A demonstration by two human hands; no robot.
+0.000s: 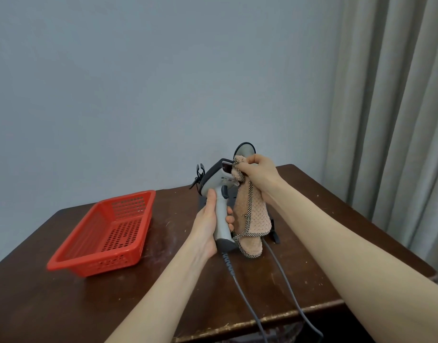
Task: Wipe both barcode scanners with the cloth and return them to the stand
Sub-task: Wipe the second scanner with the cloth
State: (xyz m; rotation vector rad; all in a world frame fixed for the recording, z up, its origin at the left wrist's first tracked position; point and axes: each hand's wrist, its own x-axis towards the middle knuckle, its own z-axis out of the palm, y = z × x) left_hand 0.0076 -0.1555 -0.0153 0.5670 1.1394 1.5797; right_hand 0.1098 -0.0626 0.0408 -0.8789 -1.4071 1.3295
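Note:
My left hand (208,224) grips the handle of a grey and black barcode scanner (219,184), held upright above the table. My right hand (258,173) pinches a peach cloth (252,214) with checked trim against the scanner's head by its window. The rest of the cloth hangs down beside the handle. Behind my right hand the top of a second scanner (245,149) shows, mostly hidden. The dark stand (274,233) is largely covered by the cloth; an empty black holder clip (200,169) rises at its left.
A red plastic basket (64,261) sits empty on the left of the brown wooden table (163,268). Two grey cables (240,288) run from the scanners over the table's front edge. A curtain (398,120) hangs at the right.

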